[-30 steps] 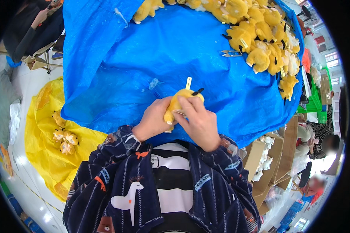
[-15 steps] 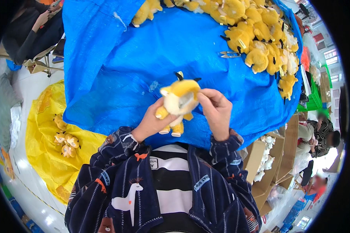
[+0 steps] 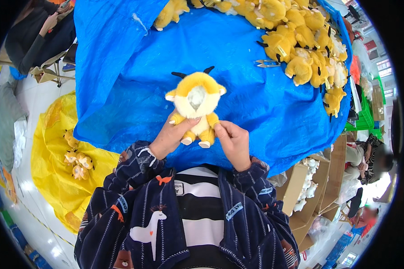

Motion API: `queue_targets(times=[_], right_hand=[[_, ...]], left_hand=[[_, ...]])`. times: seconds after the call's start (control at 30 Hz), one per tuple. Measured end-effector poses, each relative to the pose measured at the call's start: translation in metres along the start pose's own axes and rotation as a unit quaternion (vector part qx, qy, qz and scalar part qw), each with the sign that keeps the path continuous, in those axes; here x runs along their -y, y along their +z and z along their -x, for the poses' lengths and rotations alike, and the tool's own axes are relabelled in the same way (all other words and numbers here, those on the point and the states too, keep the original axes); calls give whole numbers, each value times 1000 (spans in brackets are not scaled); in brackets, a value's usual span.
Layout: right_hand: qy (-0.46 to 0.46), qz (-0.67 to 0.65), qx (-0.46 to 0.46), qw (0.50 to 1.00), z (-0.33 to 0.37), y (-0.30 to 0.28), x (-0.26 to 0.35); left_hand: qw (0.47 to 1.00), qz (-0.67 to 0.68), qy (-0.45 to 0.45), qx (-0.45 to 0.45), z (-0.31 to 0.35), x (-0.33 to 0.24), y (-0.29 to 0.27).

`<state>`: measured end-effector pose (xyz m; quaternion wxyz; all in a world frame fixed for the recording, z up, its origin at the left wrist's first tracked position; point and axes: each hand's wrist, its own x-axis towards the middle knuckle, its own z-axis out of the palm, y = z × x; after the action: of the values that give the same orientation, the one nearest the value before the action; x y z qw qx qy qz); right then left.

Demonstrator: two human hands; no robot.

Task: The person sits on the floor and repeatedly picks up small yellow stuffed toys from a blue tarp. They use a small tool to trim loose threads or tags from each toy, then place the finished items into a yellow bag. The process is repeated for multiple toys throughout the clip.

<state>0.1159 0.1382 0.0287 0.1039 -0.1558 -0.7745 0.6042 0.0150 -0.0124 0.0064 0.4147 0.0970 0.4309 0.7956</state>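
A yellow and cream plush toy (image 3: 195,96) with dark horns faces me, upright in the middle of the view. Its face is an open hole with whitish stuff inside. My left hand (image 3: 171,136) is closed around the toy's body, its thumb across the chest. With thumb and fingers my right hand (image 3: 231,142) pinches the toy's small yellow arm on the right side. Both hands are over a blue sheet (image 3: 121,98). Small thread snips (image 3: 267,64) lie on that sheet, beside a heap of similar yellow plush toys (image 3: 303,40).
Several more plush toys (image 3: 79,165) lie on a yellow sheet (image 3: 54,193) at the lower left. To the right stand cardboard boxes (image 3: 316,193), one holding white pieces (image 3: 306,184). Another person (image 3: 36,40) sits at the far left; others are at the right.
The toy has turned from tilted to upright, its opening now toward me. My right hand has moved down from the rim of the opening to the toy's arm.
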Motion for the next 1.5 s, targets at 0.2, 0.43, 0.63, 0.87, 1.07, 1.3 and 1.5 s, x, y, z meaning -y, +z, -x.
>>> queue_targets(times=[0.2,0.43,0.63,0.87,1.07,1.3,1.5], right_hand=[[111,-192,-66,973,13,-8,-6],[-260,293,23,920,18,3,2],[-117,132,-26,984,14,4,-4],[-268,238,-109,927,-15,-9,31],[-234,232,-118,937,-27,-1,12],[153,-269,160,937,-5,-42,16],[-63,279,-49,957,-4,-45,9]], left_hand=[[999,-6,29,-14,-3,5,6],[996,-45,62,-49,-4,6,10],[984,-135,91,-75,-1,13,3],[954,-256,145,-54,0,23,-6],[921,-333,198,-45,2,21,-2],[982,-148,94,-64,-1,17,-1],[980,-170,89,-52,-2,19,4]])
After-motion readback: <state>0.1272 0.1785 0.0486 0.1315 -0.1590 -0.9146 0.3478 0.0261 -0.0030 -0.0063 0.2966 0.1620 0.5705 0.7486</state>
